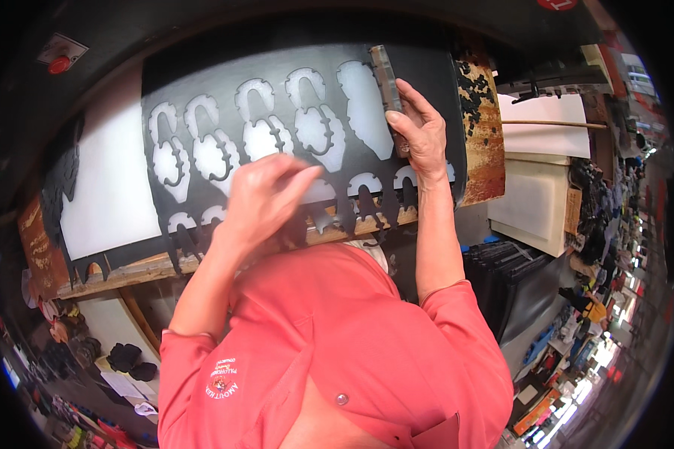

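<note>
**Right hand on metal strip at edge of cut black sheet**

Directions refer to the head view, with 12 o'clock at its upper edge. The right hand is at 1 o'clock from centre, grasping a narrow metal strip. The thumb presses against the strip's side. The strip is located over the black sheet, long axis toward 12 o'clock, just to the 3 o'clock side of 1 elongated pale opening.

The left hand is at 10 o'clock from centre, in front of the sheet, fingers bent. It is blurred; whether it grasps anything cannot be told.

To the 9 o'clock side of the elongated opening, 4 looped openings form a row. A pale board shows at the sheet's 9 o'clock side. Small black scraps lie on the worn brown surface at its 3 o'clock side.
</note>
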Demonstrator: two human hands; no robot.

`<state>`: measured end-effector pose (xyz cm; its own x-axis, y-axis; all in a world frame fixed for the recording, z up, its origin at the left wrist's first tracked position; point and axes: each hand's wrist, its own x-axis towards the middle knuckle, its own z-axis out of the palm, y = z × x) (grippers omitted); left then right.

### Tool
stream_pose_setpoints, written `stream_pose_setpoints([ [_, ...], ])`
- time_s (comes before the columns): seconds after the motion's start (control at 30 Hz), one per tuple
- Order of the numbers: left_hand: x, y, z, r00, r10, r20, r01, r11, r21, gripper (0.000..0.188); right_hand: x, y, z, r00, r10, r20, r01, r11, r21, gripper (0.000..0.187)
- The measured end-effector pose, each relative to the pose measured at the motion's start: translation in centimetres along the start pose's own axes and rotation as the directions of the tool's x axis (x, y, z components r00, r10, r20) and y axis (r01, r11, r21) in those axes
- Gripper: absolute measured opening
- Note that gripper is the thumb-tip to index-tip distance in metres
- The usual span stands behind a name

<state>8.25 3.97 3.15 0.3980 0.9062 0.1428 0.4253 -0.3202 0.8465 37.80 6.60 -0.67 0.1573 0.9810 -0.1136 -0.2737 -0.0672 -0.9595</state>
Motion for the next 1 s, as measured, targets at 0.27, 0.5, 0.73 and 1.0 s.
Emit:
stream_pose_setpoints([
  [0.27,10.1,1.3,9.7,0.936,-0.151,0.319,0.263,0.9,-0.348,0.038,-0.6,-0.5,-1.0,0.999,0.037,-0.034,-0.033,0.993,0.111,0.067],
  [0.5,8.9,0.1,10.3,0.926,-0.229,0.302,0.368,0.733,-0.573,0.024,-0.3,-0.1,-1.2,0.999,0.018,-0.033,-0.009,0.967,0.253,0.063],
  [0.73,6.4,0.6,9.7,0.906,-0.328,0.267,0.419,0.782,-0.462,0.021,-0.5,0.1,-0.5,1.0,-0.016,-0.027,0.019,0.993,0.116,0.066],
  [1.0,3.5,-0.1,3.0,0.861,-0.483,0.158,0.494,0.722,-0.484,0.023,-0.4,0.7,-0.7,0.994,-0.064,-0.084,0.076,0.987,0.143,0.072],
])
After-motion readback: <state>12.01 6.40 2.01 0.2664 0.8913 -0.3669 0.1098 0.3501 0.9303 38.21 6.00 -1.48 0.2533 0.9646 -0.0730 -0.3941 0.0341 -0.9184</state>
